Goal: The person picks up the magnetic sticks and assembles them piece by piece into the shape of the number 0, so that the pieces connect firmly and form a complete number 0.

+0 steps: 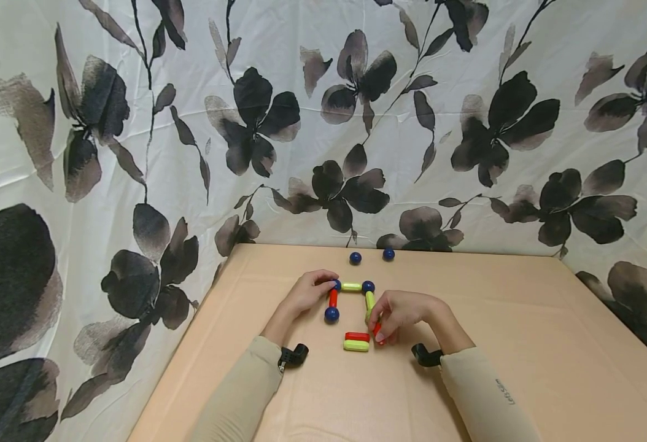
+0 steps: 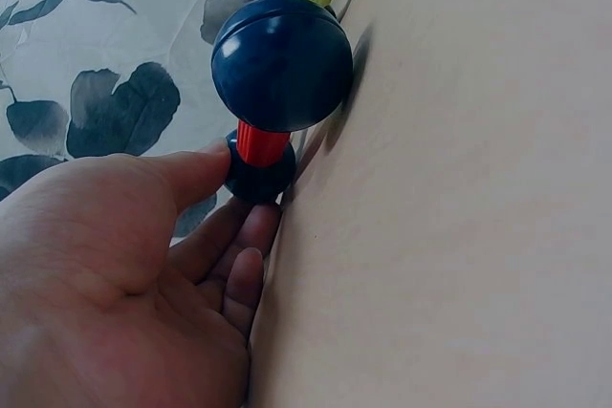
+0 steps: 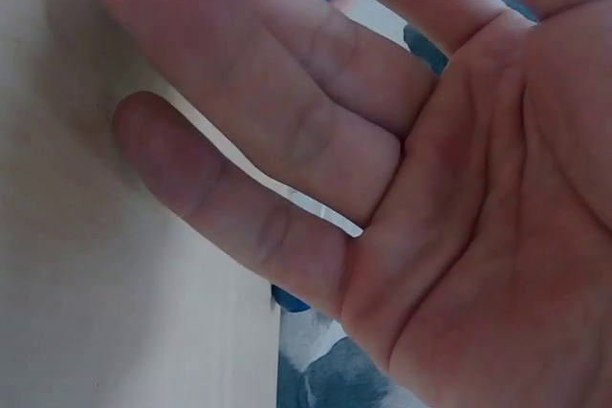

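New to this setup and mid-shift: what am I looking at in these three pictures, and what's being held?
There's no machine, just a person's bare hands. The wide picture comes from a head camera looking forward and down; the others come from a camera on each wrist. On the table, the left hand pinches a corner ball joined to a red rod and a yellow-green rod. The right hand holds another red rod. Two loose blue balls lie near the far edge.

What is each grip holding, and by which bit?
Left grip: a corner blue ball, by its outer side. Right grip: a red stick, but exactly where is hidden.
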Available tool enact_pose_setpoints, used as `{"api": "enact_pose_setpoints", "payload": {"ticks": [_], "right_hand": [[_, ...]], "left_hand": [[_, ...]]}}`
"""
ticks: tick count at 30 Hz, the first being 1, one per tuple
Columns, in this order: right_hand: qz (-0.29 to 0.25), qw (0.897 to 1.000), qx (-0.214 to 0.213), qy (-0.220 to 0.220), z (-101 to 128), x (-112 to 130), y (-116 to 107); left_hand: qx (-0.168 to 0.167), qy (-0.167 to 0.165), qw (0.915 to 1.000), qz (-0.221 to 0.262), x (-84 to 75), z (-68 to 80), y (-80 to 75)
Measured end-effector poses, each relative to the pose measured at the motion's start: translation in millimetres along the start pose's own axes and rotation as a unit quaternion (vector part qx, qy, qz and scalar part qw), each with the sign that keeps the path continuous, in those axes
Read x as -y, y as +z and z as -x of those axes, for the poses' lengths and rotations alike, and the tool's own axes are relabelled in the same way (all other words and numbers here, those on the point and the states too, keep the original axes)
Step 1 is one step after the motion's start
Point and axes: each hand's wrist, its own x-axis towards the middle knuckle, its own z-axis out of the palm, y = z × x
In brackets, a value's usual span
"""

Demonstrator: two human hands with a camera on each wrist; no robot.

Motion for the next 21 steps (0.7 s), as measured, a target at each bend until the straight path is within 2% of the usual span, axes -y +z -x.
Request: {"api": "enact_pose_setpoints", "payload": {"ticks": [10, 13, 17, 19, 21], "right_hand": [[-0.001, 1.0, -0.016, -0.001, -1, 1, -4], [0.024, 0.997, -0.067, -0.006, -3, 1, -7], [0.066, 0.985, -0.161, 0.004, -7, 0, -11], [0.072, 0.981, -0.181, 0.013, -9, -1, -12], [0.064, 0.982, -0.174, 0.02, -13, -4, -13]], "left_hand": [[-0.001, -0.002, 1.0, -0.005, 0.6, 0.3, -0.9], [-0.004, -0.007, 1.0, -0.003, 1.6, 1.0, -1.0], [-0.005, -0.006, 1.0, -0.001, 3.1, 0.7, -0.7], [-0.005, -0.004, 1.0, -0.003, 3.7, -0.2, -0.3], [-0.004, -0.003, 1.0, -0.007, 3.6, -1.5, 0.1]]}}
